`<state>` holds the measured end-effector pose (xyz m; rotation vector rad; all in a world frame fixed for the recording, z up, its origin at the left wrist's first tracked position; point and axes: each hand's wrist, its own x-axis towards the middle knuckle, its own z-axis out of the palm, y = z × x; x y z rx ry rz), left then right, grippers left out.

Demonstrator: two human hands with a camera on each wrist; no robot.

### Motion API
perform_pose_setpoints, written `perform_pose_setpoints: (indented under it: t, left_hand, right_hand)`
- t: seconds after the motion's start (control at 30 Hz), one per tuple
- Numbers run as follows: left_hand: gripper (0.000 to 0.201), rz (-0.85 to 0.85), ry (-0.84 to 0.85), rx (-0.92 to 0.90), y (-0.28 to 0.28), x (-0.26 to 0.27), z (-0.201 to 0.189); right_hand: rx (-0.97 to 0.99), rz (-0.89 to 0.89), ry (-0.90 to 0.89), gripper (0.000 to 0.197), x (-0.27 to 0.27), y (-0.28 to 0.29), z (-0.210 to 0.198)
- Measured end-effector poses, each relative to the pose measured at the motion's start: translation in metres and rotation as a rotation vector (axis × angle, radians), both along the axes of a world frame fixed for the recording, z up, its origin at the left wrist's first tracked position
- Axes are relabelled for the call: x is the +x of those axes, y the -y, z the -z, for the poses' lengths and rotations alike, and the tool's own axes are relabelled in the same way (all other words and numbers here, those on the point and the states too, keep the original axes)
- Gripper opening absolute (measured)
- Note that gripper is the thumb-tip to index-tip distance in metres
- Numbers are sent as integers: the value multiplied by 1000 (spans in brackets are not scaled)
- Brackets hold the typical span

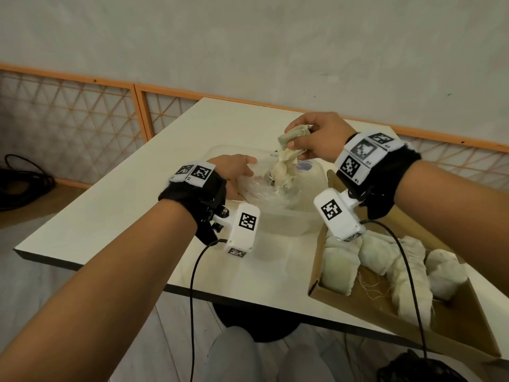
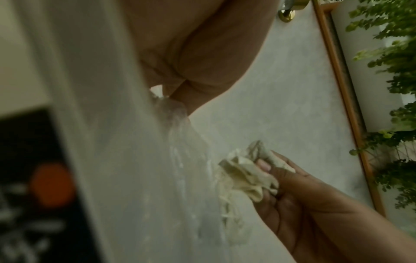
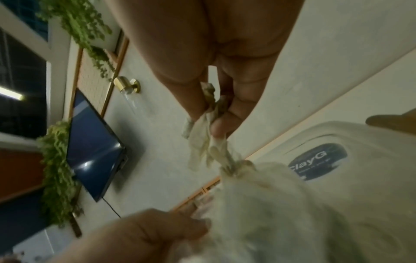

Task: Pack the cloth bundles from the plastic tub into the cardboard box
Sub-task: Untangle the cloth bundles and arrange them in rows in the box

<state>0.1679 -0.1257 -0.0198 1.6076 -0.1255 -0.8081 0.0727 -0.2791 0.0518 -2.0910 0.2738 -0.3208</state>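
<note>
Right hand [image 1: 316, 137] pinching cloth bundle [image 1: 283, 164] by its twisted top, dangling it over plastic tub [image 1: 289, 224] at frame centre. Left hand [image 1: 234, 175] gripping thin clear plastic at tub's left edge. Cardboard box [image 1: 413, 307] sitting lower right on table [image 1: 132, 205], just beside tub, already holding several packed bundles [image 1: 385, 257].

A pale cream bench [image 1: 132, 216] with a dark edge carries two containers. The clear plastic tub [image 1: 289, 224] stands near its middle; the cardboard box [image 1: 385, 307] lies just right of the tub, overhanging the near edge.
</note>
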Motion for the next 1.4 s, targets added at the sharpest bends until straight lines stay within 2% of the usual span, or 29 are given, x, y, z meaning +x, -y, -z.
perform_pose_setpoints:
  t: [0.07, 0.13, 0.23, 0.3, 0.37, 0.47, 0.53, 0.67, 0.77, 0.87, 0.93, 1.03, 1.2, 1.3, 1.4]
  left_hand:
    - [24, -7, -62, -24, 0, -5, -1]
    - [22, 8, 27, 25, 1, -5, -1]
    - [48, 125, 221, 143, 3, -3, -1]
    - [51, 165, 257, 181, 3, -2, -2]
    - [51, 167, 278, 194, 3, -2, -3]
    - [50, 166, 274, 169, 3, -1, -1]
    - [51, 154, 226, 124, 2, -2, 1]
    - [50, 125, 165, 68, 2, -2, 3]
    - [42, 89, 82, 27, 2, 0, 4]
    - [44, 55, -21, -28, 1, 2, 3]
    - [49, 49, -23, -18, 0, 5, 4]
    - [43, 54, -24, -44, 2, 4, 5]
    - [44, 107, -5, -73, 3, 3, 7]
    - [39, 116, 26, -66, 3, -4, 3]
    - [45, 95, 243, 85, 6, -7, 6]
  right_hand:
    - [97, 1, 42, 23, 1, 1, -4]
    - [175, 5, 63, 24, 2, 1, -6]
    - [149, -2, 38, 24, 1, 0, -7]
    - [0, -33, -71, 25, -2, -5, -2]
    - [-329, -83, -262, 24, -5, -11, 8]
    - [-764, -204, -481, 43, -8, -20, 22]
    - [-888, -213, -498, 47, -9, -25, 24]
    - [-1012, -239, -525, 45, -7, -29, 23]
    - [-1088, -280, -532, 42, -8, -29, 23]
    - [-1054, -258, -487, 38, -10, -27, 21]
    - [-1011, -237, -487, 43, -12, -25, 22]
    - [-1034, -241, -524, 49, -12, -24, 25]
    - [-1016, -220, -476, 45, -11, -22, 28]
    - [-821, -116, -393, 40, -16, -13, 27]
    - [-449, 41, -240, 36, -24, -1, 31]
